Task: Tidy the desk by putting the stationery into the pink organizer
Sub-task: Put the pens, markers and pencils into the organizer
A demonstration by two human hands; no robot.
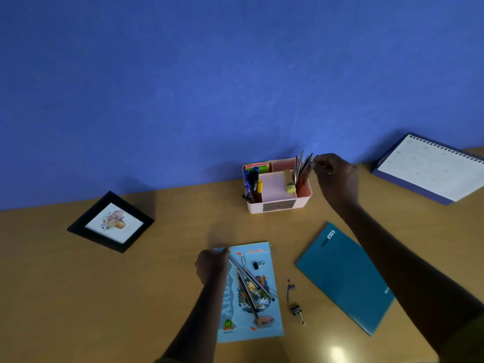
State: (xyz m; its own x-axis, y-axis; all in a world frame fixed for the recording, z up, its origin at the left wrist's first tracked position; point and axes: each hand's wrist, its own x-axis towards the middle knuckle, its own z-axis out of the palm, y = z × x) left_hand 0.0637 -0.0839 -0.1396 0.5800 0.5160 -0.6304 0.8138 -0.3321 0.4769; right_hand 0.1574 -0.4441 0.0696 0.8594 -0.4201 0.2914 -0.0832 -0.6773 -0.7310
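Several thin dark pencils (251,279) lie on light-blue illustrated booklet (262,328), mid tan counter (157,284): light, stiff, roll-prone; mid-shaft hold likely steadier. Left grip (212,265) pinches one pencil's end; right grip (332,174) pinches standing pencils (303,169) in pink plastic organizer (277,205).

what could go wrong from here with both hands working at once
1. The right hand, pinching the tops of the upright pencils, could tip the pink organizer.
2. If the left hand drags the loose pencil it pinches, it may sweep the black binder clip off the booklet.
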